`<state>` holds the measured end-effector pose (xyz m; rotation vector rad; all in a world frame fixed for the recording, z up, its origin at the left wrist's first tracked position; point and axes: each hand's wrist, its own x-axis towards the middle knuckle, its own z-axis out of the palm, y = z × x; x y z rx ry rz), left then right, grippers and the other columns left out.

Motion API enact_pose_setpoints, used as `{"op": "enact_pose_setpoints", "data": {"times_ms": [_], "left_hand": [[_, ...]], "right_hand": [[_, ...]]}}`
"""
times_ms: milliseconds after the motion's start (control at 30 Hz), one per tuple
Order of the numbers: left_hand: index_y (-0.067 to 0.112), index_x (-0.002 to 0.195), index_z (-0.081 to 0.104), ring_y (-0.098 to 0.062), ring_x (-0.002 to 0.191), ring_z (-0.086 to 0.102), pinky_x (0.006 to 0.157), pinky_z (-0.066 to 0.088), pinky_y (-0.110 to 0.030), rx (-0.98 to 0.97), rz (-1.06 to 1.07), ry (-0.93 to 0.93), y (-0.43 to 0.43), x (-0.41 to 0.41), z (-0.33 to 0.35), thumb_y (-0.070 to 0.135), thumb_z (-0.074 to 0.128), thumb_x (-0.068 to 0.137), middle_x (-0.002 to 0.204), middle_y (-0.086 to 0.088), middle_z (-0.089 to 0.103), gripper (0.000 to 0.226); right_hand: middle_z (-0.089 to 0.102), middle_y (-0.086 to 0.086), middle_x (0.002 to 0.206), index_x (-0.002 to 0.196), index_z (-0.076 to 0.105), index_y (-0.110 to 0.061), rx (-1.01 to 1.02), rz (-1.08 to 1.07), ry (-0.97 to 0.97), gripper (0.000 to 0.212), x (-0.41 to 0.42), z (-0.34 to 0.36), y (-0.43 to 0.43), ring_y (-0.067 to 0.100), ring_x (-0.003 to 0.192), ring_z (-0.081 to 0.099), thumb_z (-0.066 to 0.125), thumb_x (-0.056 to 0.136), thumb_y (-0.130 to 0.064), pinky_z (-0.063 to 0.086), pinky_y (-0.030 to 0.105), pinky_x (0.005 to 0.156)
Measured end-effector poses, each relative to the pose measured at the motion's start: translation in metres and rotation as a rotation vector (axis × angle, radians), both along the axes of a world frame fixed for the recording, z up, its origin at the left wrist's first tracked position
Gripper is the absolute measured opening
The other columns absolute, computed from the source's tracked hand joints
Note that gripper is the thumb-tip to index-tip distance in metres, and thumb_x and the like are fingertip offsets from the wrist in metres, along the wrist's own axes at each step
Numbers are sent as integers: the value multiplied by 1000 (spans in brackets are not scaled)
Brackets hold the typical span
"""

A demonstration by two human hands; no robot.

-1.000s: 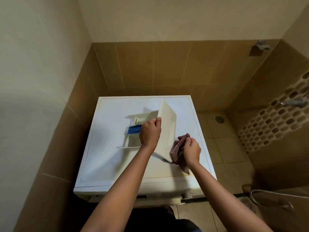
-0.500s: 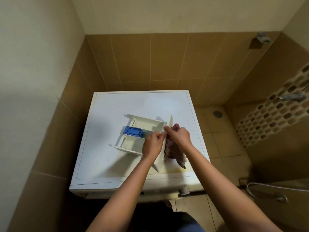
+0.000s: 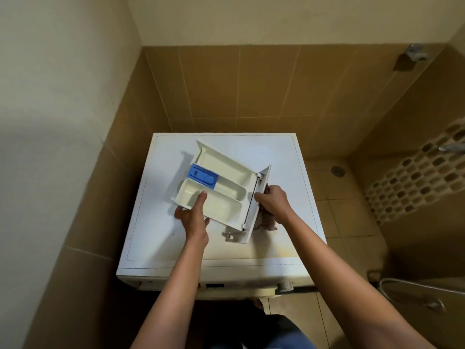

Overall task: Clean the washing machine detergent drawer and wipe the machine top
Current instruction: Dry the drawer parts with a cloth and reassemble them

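The white detergent drawer (image 3: 226, 187) is held just above the washing machine top (image 3: 281, 152), open side up, with a blue insert (image 3: 202, 177) in its middle compartment. My left hand (image 3: 193, 217) grips its near-left side, thumb inside a compartment. My right hand (image 3: 273, 200) holds the drawer's front panel (image 3: 261, 192) at the right. A pinkish cloth (image 3: 267, 220) is bunched under my right hand, mostly hidden by it.
The machine stands in a corner, with a plain wall on the left and brown tiles behind. To the right is tiled floor with a drain (image 3: 337, 170). A metal hose (image 3: 412, 285) lies at the lower right. Taps (image 3: 451, 148) stick out of the right wall.
The drawer was standing on its side with my right hand rubbing the cloth on its front panel; now it is turned open side up, with my left hand moved to its near-left edge.
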<state>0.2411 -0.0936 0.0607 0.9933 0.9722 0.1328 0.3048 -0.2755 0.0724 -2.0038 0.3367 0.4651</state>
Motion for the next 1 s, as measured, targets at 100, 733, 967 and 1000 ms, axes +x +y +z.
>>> {"op": "enact_pose_setpoints", "data": {"times_ms": [100, 733, 967, 1000], "left_hand": [[29, 118, 51, -23, 113, 60, 94, 51, -49, -9, -80, -192, 6, 5, 11, 13, 71, 83, 119, -2, 62, 43], [38, 94, 46, 3, 82, 61, 71, 47, -21, 511, -275, -210, 2, -13, 13, 33, 73, 62, 93, 15, 63, 43], [33, 103, 46, -4, 86, 66, 75, 57, -34, 620, -391, -193, -7, -28, 6, 46, 76, 51, 96, 13, 66, 62], [28, 104, 45, -10, 88, 67, 77, 57, -37, 635, -399, -194, -10, -29, 5, 45, 77, 52, 97, 11, 67, 64]], "right_hand": [[43, 2, 58, 57, 41, -12, 139, -28, 54, 32, -2, -8, -1, 18, 54, 41, 67, 76, -7, 30, 26, 51], [60, 4, 121, 131, 50, -20, -120, 215, -298, 39, -19, -27, 6, 22, 109, 57, 50, 93, -12, 43, 30, 82], [14, 13, 159, 151, 11, -2, -592, 630, -175, 61, -41, -72, 37, 25, 148, 5, 34, 96, -12, 6, 39, 119], [16, 13, 158, 151, 13, -2, -615, 655, -182, 60, -46, -71, 40, 25, 148, 7, 34, 97, -14, 7, 40, 119]]}}
